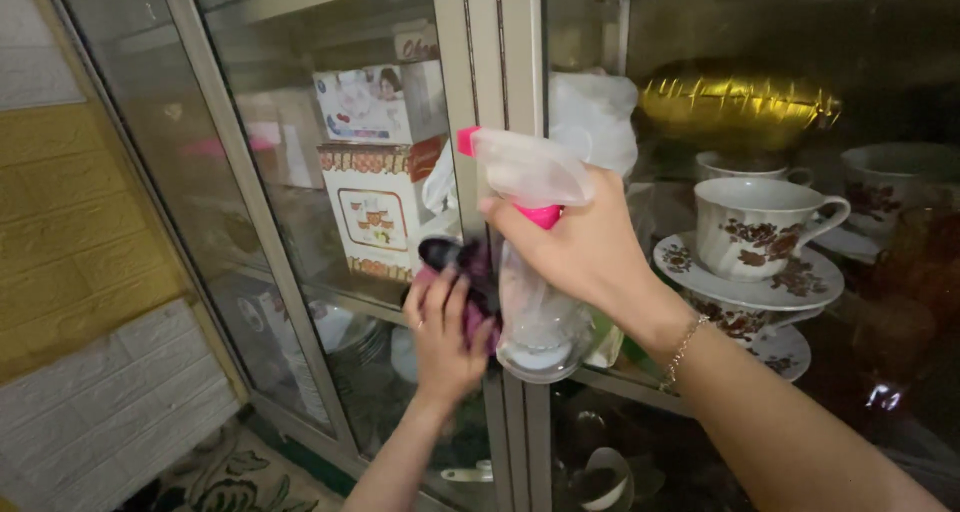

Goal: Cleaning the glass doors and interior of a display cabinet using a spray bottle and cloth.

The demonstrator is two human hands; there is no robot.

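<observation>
One right hand grips one clear spray bottle against the cabinet frame, one left hand presses one purple cloth beside it; lower shelves indistinct.

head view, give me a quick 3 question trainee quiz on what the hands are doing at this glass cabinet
1. True or false: the right hand holds a clear spray bottle with a pink nozzle.
2. What does the left hand press against the glass door? A) a sponge B) a dark purple cloth C) a newspaper
3. What stands on the saucer behind the right-hand glass?

Key: 1 true; 2 B; 3 a floral teacup.
</observation>
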